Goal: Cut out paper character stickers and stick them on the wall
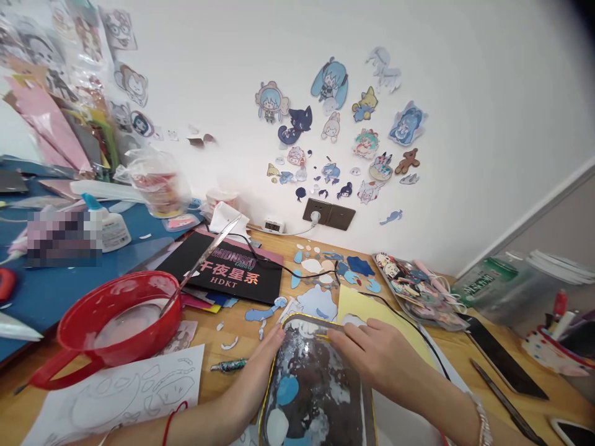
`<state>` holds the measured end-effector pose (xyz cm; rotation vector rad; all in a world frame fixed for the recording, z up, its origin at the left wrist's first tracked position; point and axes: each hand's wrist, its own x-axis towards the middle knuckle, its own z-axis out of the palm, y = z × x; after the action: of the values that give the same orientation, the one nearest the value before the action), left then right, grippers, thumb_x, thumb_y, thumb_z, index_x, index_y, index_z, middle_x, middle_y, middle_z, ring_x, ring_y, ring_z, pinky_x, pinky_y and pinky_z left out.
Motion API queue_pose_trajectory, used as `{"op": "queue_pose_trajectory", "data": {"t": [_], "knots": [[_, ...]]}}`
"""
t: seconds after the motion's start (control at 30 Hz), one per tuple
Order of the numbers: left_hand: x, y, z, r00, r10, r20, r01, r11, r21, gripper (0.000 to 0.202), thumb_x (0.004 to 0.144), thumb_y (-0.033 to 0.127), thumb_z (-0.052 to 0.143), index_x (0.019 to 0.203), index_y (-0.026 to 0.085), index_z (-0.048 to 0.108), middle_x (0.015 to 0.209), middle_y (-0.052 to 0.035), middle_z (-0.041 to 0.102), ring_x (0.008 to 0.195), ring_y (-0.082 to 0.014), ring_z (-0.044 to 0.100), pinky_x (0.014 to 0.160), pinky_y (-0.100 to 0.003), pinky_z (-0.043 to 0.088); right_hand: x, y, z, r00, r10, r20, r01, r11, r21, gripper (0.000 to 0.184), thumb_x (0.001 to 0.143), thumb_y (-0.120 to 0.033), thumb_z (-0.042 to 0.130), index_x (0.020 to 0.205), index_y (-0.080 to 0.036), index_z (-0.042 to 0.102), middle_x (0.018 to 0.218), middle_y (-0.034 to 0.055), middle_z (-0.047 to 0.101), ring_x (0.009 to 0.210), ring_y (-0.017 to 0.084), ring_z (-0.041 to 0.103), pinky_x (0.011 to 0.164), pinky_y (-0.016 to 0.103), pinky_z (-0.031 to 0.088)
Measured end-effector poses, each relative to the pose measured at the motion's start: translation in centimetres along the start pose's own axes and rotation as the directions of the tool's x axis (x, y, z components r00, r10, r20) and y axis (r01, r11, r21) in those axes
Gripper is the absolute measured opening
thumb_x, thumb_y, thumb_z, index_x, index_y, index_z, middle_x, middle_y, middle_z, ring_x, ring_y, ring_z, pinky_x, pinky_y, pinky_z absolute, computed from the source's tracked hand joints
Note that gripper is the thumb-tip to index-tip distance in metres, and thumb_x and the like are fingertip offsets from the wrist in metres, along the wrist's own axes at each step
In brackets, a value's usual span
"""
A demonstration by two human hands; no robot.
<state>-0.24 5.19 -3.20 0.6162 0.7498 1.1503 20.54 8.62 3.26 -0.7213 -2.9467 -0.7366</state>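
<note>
Risk, as I judge it: left hand (pixel 258 378) and right hand (pixel 372 356), pressing flat on the tray (pixel 320 396), grasping nothing, may smear its wet cutouts (pixel 287 390).

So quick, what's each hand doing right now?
Left hand: open, fingers resting along the left edge of the dark tray.
Right hand: laid flat on the tray's top right, fingertips pressing a small pale piece; not gripping.

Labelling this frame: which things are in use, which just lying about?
In use: left hand, right hand, tray, blue cutouts.
Lying about: red bowl, glue bottle, black folder, phone, yellow sheet.
</note>
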Motion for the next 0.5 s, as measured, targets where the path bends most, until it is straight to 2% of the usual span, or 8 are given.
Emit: {"op": "queue_pose_trajectory", "data": {"t": [0.3, 0.5], "knots": [[0.2, -0.2, -0.2, 1.0, -0.006, -0.015, 0.006, 1.0, 0.029, 0.037, 0.086, 0.035, 0.045, 0.116, 0.014, 0.054, 0.129, -0.0052, 0.05, 0.124, -0.0207, 0.039, 0.108, -0.034, 0.023, 0.1, -0.7, 0.0, 0.999, 0.021, -0.024, -0.02, 1.0, 0.02, 0.026, 0.085, -0.007, 0.036, 0.103, -0.014, 0.052, 0.07, 0.0028, 0.057, 0.053, 0.013, 0.046, 0.052, 0.029, 0.025], [0.1, 0.0, 0.0, 0.997, -0.032, -0.068, 0.034, 0.999, 0.028, 0.043, 0.08, 0.037, 0.053, 0.118, 0.017, 0.052, 0.131, -0.0041, 0.048, 0.128, -0.0211, 0.032, 0.109, -0.035, 0.02, 0.0, -1.4, 0.0, 0.998, 0.032, -0.048, -0.028, 0.996, 0.081, 0.022, 0.087, -0.008, 0.034, 0.096, -0.014, 0.053, 0.067, 0.0025, 0.057, 0.054, 0.012, 0.045, 0.052, 0.028, 0.022]]}}
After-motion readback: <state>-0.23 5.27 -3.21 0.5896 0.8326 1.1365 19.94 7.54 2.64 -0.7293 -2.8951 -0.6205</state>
